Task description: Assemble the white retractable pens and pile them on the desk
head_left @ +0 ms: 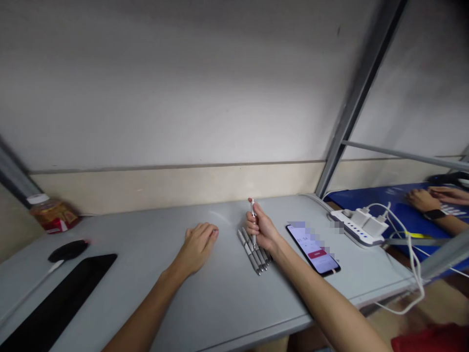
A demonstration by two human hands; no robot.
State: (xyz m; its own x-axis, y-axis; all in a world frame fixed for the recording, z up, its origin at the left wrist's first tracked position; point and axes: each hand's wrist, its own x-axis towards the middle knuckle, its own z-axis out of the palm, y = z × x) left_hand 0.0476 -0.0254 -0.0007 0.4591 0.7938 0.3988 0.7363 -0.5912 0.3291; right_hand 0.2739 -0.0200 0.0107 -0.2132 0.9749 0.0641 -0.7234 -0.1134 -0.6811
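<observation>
Upright in the fist of my right hand (263,229) is a white and silver click pen (253,211); my thumb is close to its top end. Below that hand, several grey and white pens (249,252) lie side by side on the desk, some partly hidden by the hand. To their left, my left hand (200,247) rests palm down on the desk, its fingers loosely curled together. I see nothing in it, though its palm is hidden. A phone (314,248) with a lit screen lies to the right of my right forearm.
A white power strip (357,229) with plugs and cables stands at the desk's right edge. On the left are a bottle (53,213), a black round object (68,251) with a white cable and a black slab (60,305). Another person's hands (437,199) rest over the blue table (381,199).
</observation>
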